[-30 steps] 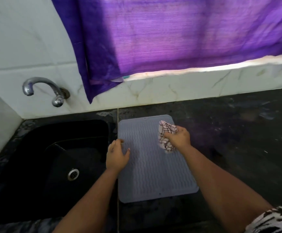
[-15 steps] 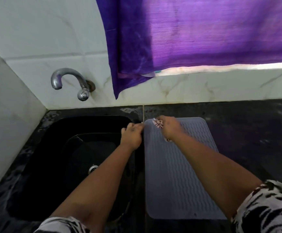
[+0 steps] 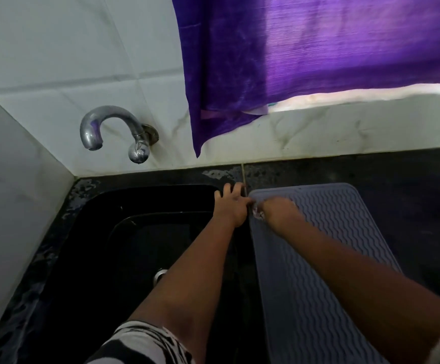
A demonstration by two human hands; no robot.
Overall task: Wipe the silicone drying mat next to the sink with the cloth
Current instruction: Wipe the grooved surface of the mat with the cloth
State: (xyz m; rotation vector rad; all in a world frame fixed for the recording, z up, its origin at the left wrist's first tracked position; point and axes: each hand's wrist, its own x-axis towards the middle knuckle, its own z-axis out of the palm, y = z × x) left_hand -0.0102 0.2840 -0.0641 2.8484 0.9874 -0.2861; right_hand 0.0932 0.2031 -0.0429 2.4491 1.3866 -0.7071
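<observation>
Right hand [image 3: 276,210] is curled tight over the cloth [image 3: 257,213], pressing it on the mat's far left corner. Left hand [image 3: 231,206] lies open, fingers spread, holding that edge. The grey mat [image 3: 326,248] sits just right of the sink [image 3: 124,232], long axis running away towards the wall.

The sink [image 3: 124,232] is sitting at the left of the desk [image 3: 410,195], with the mat [image 3: 326,258] lying just to its right; the tap [image 3: 114,130] is jutting from the wall behind the sink; the curtain [image 3: 318,61] is hanging behind the mat; both hands (left hand [image 3: 230,208], right hand [image 3: 276,212]) are meeting at the mat's far left corner, the cloth [image 3: 257,213] lying between them under the right hand.
</observation>
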